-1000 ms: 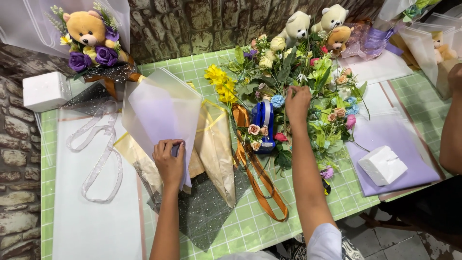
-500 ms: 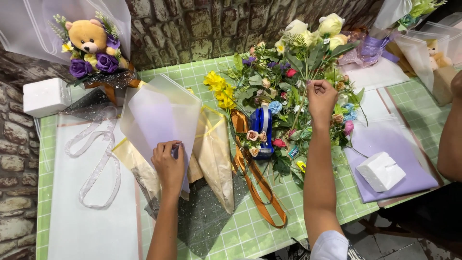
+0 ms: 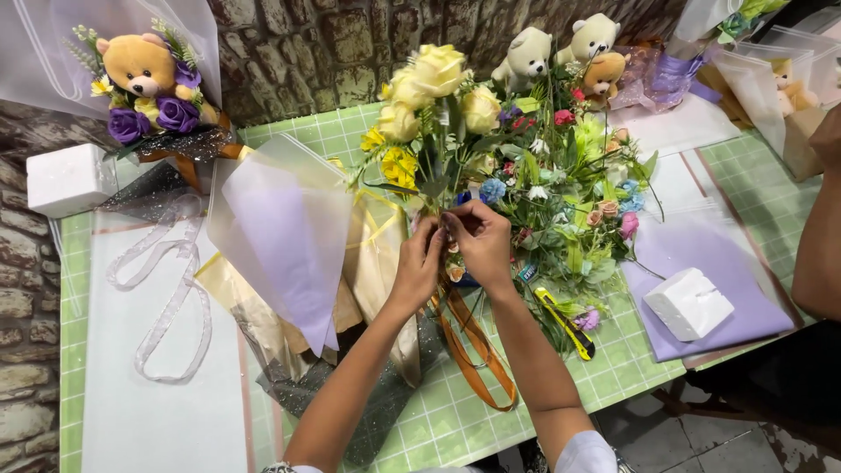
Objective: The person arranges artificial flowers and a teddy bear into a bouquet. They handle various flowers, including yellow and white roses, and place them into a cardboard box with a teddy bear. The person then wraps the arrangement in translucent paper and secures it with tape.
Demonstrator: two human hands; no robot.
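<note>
Both hands meet at the bouquet's [image 3: 491,158] stems: left hand [image 3: 419,267] and right hand [image 3: 480,241], fingers pinching them together. Orange ribbon [image 3: 477,350] trails just below. Stems being gathered; binding likely needs that ribbon.

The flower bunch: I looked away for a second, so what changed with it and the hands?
The left hand left the lilac wrapping paper and joined the right hand at the stems. The flower bunch was lifted upright, yellow roses now on top. The paper, orange ribbon and white foam block stayed put.
</note>
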